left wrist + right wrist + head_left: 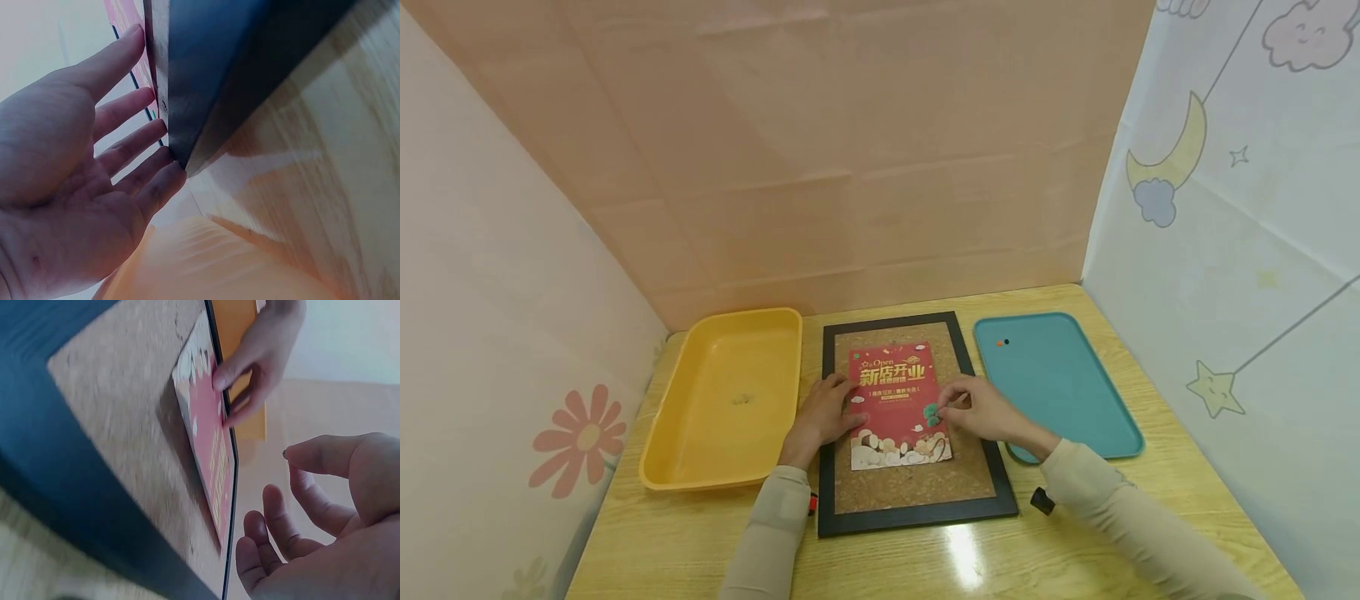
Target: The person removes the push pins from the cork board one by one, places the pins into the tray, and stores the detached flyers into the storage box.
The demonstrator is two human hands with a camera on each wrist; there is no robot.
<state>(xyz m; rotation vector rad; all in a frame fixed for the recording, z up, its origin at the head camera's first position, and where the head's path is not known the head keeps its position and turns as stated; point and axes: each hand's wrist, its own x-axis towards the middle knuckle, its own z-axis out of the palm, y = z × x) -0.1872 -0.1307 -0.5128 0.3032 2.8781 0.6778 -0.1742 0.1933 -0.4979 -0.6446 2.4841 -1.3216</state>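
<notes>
A red flyer [895, 400] with gold lettering lies on a cork board [917, 490] with a black frame [917, 520]. My left hand [827, 410] rests at the flyer's left edge, its fingertips on the paper; in the left wrist view the fingers are spread and nearly straight beside the frame. Over the flyer's right edge, my right hand [976, 407] has thumb and index finger together. The right wrist view shows a tiny dark object [285, 454] pinched between those fingertips, too small to identify. There the flyer's near edge stands slightly off the cork.
A yellow tray [658, 417] stands left of the board. To the right is a blue tray [1052, 383] holding a small orange piece [999, 343] and a small black piece [1007, 342]. A black object [1042, 501] lies by the right forearm. Cloth walls enclose the wooden table [685, 542].
</notes>
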